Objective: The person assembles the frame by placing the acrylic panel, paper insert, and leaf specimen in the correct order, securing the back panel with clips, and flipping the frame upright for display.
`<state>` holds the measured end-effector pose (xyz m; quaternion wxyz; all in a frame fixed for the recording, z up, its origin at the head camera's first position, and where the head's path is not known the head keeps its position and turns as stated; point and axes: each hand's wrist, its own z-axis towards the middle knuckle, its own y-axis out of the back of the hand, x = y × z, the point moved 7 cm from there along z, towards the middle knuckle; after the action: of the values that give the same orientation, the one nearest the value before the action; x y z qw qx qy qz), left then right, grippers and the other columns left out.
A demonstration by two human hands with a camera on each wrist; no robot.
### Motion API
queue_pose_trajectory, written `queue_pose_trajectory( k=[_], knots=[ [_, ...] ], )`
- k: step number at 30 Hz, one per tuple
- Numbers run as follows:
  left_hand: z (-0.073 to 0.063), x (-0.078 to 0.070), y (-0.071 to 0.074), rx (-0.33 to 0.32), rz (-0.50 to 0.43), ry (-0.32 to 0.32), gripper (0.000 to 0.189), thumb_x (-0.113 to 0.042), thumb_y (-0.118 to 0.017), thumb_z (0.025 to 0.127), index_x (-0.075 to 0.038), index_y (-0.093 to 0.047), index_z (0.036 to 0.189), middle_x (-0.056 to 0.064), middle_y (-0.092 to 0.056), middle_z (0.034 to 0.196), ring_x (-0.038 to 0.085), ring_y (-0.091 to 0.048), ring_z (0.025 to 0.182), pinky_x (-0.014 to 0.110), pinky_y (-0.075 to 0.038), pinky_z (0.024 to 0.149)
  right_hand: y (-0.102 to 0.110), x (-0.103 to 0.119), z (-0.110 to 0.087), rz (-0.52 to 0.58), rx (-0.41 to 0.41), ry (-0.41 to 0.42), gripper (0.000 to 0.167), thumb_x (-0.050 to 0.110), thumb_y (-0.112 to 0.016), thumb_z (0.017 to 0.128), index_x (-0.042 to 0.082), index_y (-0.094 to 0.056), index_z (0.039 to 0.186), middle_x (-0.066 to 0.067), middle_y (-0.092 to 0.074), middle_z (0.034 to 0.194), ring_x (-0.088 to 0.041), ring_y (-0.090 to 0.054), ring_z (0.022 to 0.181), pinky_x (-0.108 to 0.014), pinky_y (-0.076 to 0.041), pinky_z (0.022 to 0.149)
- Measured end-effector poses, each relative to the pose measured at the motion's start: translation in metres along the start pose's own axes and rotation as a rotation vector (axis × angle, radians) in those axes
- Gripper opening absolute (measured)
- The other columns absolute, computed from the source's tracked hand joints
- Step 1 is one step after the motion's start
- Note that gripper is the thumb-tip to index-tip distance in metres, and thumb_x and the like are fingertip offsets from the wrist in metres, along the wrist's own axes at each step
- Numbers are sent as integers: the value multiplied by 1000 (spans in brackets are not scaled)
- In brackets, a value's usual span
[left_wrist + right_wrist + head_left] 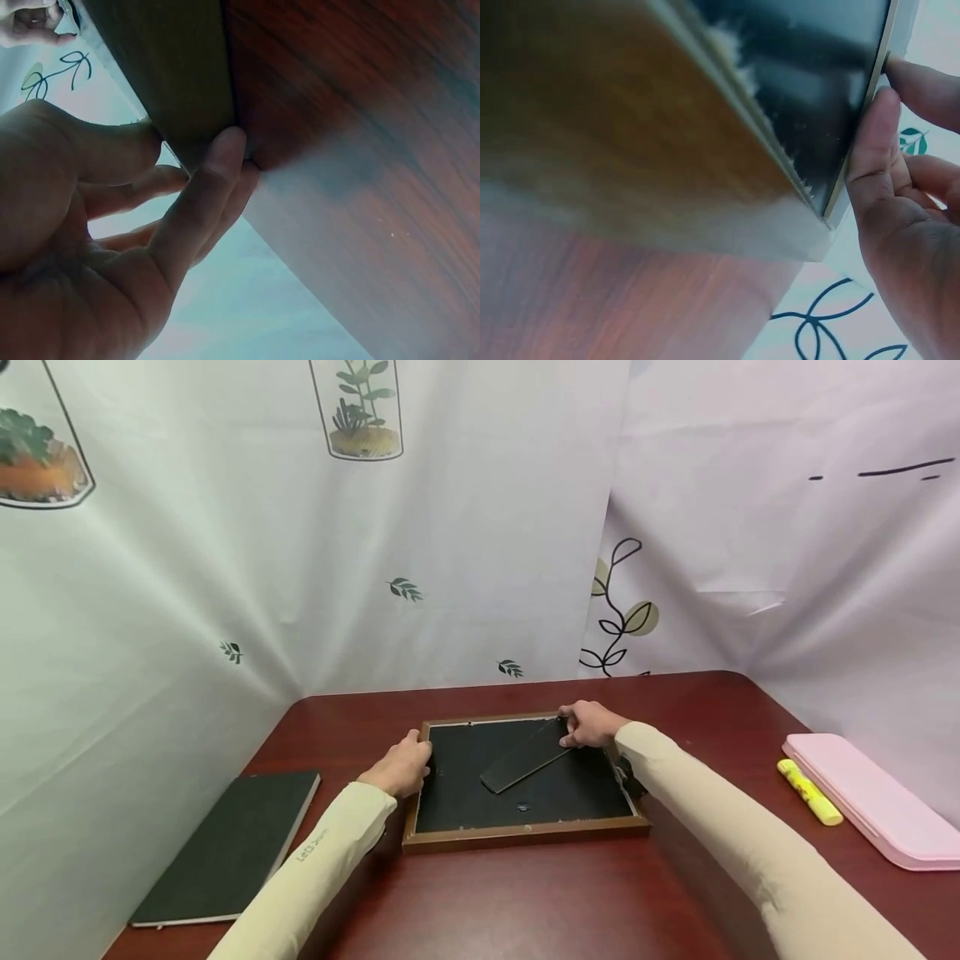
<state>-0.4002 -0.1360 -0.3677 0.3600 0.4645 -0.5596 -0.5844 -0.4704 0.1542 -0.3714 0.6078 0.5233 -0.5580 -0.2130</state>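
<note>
A picture frame (pixel 525 833) with a brown wooden border lies back up on the table, its black backing (pixel 457 760) showing. Across the backing slants a black stand leg (pixel 525 764). My left hand (pixel 401 766) grips the frame's left border; in the left wrist view the thumb is on one side of the wooden border (pixel 165 67) and the fingertips are on the other. At the upper right, my right hand (pixel 592 724) pinches the upper end of the stand leg. In the right wrist view, that thumb (pixel 877 127) and a finger lie at the far edge of the black panel.
A dark notebook (pixel 232 843) lies at the table's left edge. On the right are a pink case (pixel 877 793) and a yellow marker (pixel 810 792) beside it. White patterned cloth (pixel 480 527) hangs behind the reddish-brown table (pixel 525 902).
</note>
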Motion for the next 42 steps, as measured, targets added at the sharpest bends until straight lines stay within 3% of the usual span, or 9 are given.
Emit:
queue_pose_trajectory(
  k=[9, 14, 20, 26, 34, 35, 38, 41, 42],
  knots=[
    [1, 3, 5, -19, -3, -11, 16, -4, -63, 97, 4, -63, 110, 31, -46, 140, 31, -62, 91, 36, -50, 69, 4, 7, 2, -91, -21, 24, 48, 18, -71, 93, -1, -54, 133, 0, -52, 74, -14, -47, 66, -27, -40, 67],
    [2, 4, 4, -20, 3, -14, 16, -6, -62, 98, 4, -64, 111, 31, -48, 137, 31, -63, 93, 37, -52, 72, 3, 8, 3, -159, -30, 2, 21, 20, -71, 94, 3, -61, 101, 0, -51, 75, -15, -49, 68, -27, -40, 67],
    [1, 3, 2, -41, 34, -28, 10, -5, -65, 96, 2, -64, 103, 31, -52, 132, 32, -64, 90, 37, -53, 71, -2, 12, 1, -211, -8, -3, 30, 21, -70, 95, 9, -48, 77, -1, -41, 71, -18, -45, 70, -30, -38, 71],
    [1, 2, 1, -58, 57, -28, 8, -6, -68, 94, 1, -66, 98, 32, -53, 131, 41, -63, 103, 44, -55, 82, -8, 20, 1, -294, 16, 9, 19, 19, -66, 97, 5, -56, 89, -4, -46, 72, -21, -52, 76, -34, -43, 76],
    [8, 3, 7, -43, 61, -57, 10, -6, -70, 92, 2, -67, 96, 27, -60, 119, 41, -61, 106, 48, -51, 90, -12, 18, 4, -394, 36, -7, 26, 23, -63, 99, 3, -62, 116, -15, -65, 96, -32, -61, 106, -50, -40, 105],
    [11, 3, 9, -31, 61, -63, 10, -7, -70, 92, 1, -66, 87, 23, -64, 105, 36, -63, 95, 44, -51, 85, -12, 17, 4, -402, 40, -12, 29, 24, -63, 100, 3, -61, 119, -17, -67, 103, -33, -61, 110, -50, -39, 106],
    [28, 4, 19, 35, 6, -25, 15, -12, -65, 96, 2, -69, 91, 17, -68, 96, 28, -62, 87, 42, -51, 82, -11, 18, 5, -423, 50, -10, 36, 24, -62, 100, 1, -60, 127, -21, -66, 121, -36, -59, 119, -52, -36, 109],
    [49, 8, 27, 90, -133, 56, 27, -19, -56, 102, 5, -67, 106, 16, -66, 94, 21, -57, 77, 37, -50, 75, -7, 17, 6, -430, 40, -27, 39, 24, -62, 100, 0, -59, 130, -24, -63, 129, -38, -56, 122, -52, -37, 109],
    [55, 11, 29, 101, -178, 95, 34, -22, -54, 103, 6, -63, 119, 18, -65, 105, 22, -58, 82, 39, -50, 79, -7, 17, 6, -420, 41, -34, 38, 25, -62, 100, 1, -59, 130, -23, -63, 128, -38, -55, 121, -52, -38, 109]
  ],
)
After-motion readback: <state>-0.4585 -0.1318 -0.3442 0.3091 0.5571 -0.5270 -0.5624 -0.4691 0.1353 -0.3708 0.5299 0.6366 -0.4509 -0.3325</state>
